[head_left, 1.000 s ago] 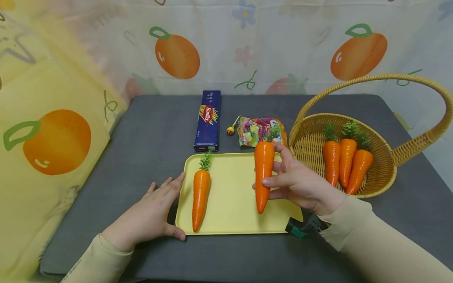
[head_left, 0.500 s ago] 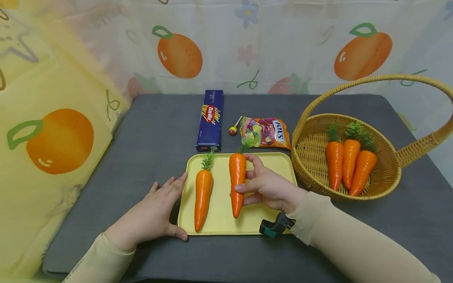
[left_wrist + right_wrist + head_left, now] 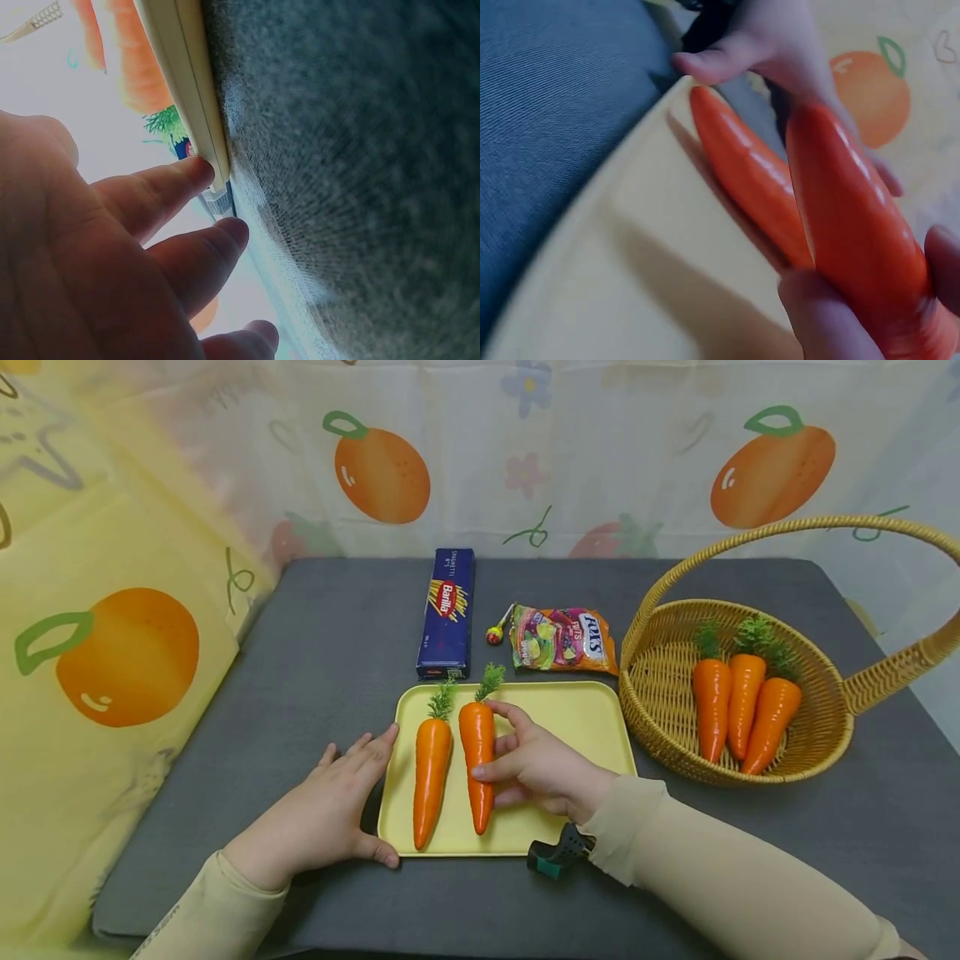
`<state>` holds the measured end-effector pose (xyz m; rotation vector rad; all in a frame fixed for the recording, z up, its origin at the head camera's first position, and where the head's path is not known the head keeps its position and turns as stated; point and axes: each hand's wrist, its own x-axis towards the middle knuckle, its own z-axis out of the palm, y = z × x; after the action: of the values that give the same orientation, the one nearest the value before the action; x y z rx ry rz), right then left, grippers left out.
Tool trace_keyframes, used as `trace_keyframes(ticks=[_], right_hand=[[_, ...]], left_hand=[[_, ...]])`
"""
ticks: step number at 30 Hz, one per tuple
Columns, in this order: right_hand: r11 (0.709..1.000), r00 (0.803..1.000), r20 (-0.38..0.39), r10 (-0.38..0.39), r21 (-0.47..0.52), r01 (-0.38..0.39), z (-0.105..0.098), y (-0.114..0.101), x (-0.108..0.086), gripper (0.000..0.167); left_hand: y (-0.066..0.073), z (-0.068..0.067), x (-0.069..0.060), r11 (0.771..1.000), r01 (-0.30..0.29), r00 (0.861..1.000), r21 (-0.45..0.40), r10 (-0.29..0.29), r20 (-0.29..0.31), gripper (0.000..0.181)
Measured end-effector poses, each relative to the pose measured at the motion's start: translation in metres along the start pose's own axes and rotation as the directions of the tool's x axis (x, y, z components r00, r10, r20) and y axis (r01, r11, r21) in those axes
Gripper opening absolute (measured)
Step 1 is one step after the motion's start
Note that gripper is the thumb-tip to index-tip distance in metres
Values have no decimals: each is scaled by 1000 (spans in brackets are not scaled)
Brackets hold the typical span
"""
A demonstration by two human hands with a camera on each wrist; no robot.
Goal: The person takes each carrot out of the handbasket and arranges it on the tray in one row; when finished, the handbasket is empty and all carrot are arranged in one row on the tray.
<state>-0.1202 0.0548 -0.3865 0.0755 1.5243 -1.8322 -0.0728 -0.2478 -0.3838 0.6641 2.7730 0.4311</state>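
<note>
My right hand [image 3: 536, 768] grips an orange carrot [image 3: 477, 752] with a leafy green top, thumb on one side and fingers on the other. In the right wrist view this carrot [image 3: 855, 225] is above the yellow tray [image 3: 592, 262], its shadow falling on the tray. A second carrot [image 3: 432, 781] lies along the left part of the tray [image 3: 555, 818], side by side with the held one. At the tray's left edge rests my left hand [image 3: 322, 814], fingers spread; a fingertip touches the rim [image 3: 184, 82] in the left wrist view.
A wicker basket [image 3: 652, 685] with a tall handle stands right of the tray and holds three carrots [image 3: 747, 710]. Behind the tray lie a blue spaghetti box [image 3: 446, 614], a lollipop [image 3: 495, 633] and a candy bag [image 3: 564, 639].
My right hand has carried the carrot leftward over the tray and lowered it, bringing it beside the lying carrot. The left hand has stayed at the tray's left edge.
</note>
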Motion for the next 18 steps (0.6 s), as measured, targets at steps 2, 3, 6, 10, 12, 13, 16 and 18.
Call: trace_keyframes(ticks=[2,3,6,10,12,13,16,18], right_hand=[[1000,1000,-30,3,-10,-3,3,2,1,101],[1000,999,-47,3,-16,-4,5,3,1,101],[999,995,-104,3,-48,-8,11,6,1,103],[991,987,-159,-9,-136,-13,21,6,-1,103],[983,984,-178,-15,-185,-19,24,7,-1,103],[978,982,-188,-17,-208,-23,26,7,-1,103],[957,976,-215,-22,-287,-42,29,9,1,102],[940,973,-228,-27,-336,-53,31,10,3,102]], left_hand=[[0,0,0,1000,2,1000,0,-2,3,156],[0,-1,1,1000,3,1000,0,-3,5,156],[1,-1,1,1000,7,1000,-2,-7,9,156],[0,-1,1,1000,7,1000,3,-8,11,156],[0,-1,1,1000,8,1000,4,-8,13,156],[0,-1,1,1000,9,1000,5,-9,14,156],[0,-1,1,1000,11,1000,5,-11,17,156],[0,-1,1,1000,12,1000,3,-12,19,156]])
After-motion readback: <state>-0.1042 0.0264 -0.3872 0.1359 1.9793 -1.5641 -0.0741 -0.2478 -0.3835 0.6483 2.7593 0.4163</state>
